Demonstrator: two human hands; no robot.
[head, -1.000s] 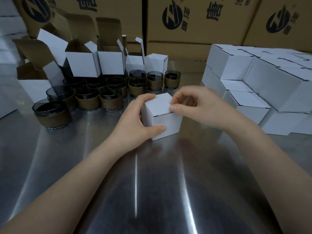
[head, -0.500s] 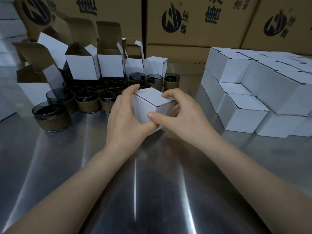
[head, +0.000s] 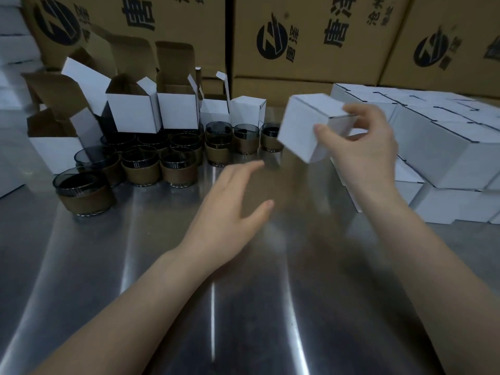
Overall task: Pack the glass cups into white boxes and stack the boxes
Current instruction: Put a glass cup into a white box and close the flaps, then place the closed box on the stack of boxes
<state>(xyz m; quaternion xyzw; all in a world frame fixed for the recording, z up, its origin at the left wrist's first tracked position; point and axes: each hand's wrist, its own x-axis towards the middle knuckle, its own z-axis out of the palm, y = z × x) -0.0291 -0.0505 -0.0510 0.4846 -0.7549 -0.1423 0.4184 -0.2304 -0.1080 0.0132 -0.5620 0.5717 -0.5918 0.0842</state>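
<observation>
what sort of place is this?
Probably a warehouse or factory packing bench: big brown printed cardboard cartons behind, rows of smoky glass cups with brown bands, stacked closed white boxes.

Dim, flat indoor light, underexposed overall. The shiny brushed-steel tabletop (head: 81, 266) shows long white glare streaks in the lower centre, so the source looks overhead. Motion blur on the right hand (head: 362, 152) and the closed white cardboard box (head: 305, 125) it grips; left hand (head: 230, 207) soft at the fingertips. Smeared soft shadow under both hands. Wide-angle bending at the edges: stacked white boxes (head: 446, 147) at right and brown printed cartons (head: 311, 36) at top lean. Dark glass cups with brown sleeves (head: 140, 166) centre left lose detail in shadow.
</observation>
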